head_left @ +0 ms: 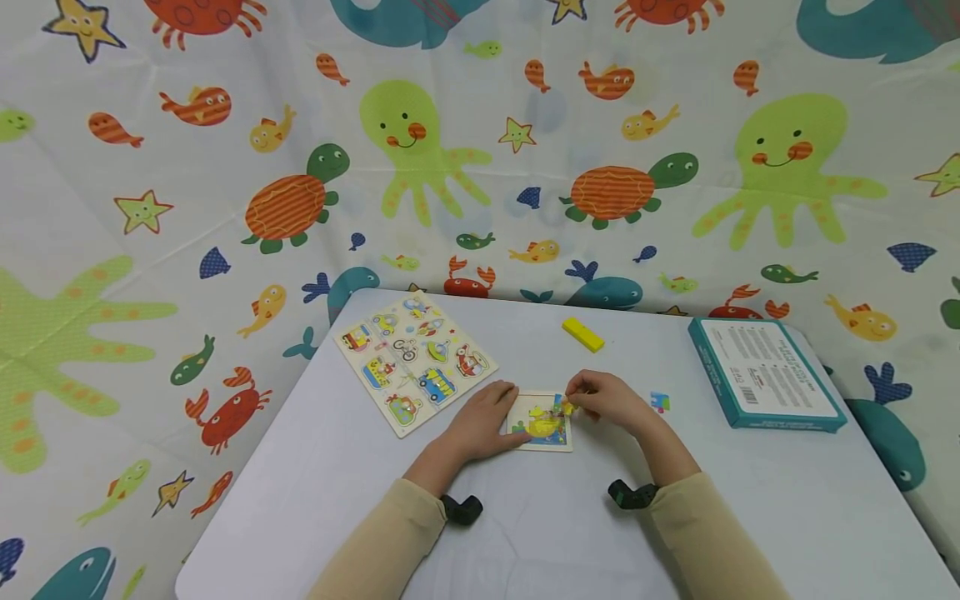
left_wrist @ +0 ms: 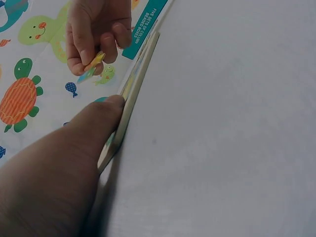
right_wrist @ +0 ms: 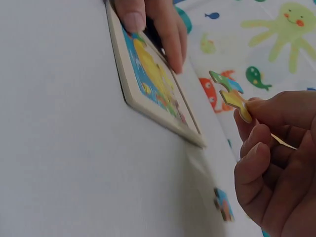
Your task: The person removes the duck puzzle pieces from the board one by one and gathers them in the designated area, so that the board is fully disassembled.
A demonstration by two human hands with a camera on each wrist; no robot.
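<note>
A small jigsaw puzzle in a pale wooden frame lies on the table, its picture mostly yellow and blue. My left hand rests at its left side with fingers extended along the far edge; the thumb presses the near part of the frame. Above the right side of the puzzle, my right hand pinches a jigsaw piece in yellow, green and blue between thumb and fingers. A thin pale edge shows among the curled fingers of that hand. Right of the puzzle lies a loose jigsaw piece, blue and pink.
A larger picture board with vehicles lies at the back left. Behind the puzzle sits a yellow block. A teal box with a white label is at the right. A patterned sea-animal cloth hangs behind the table.
</note>
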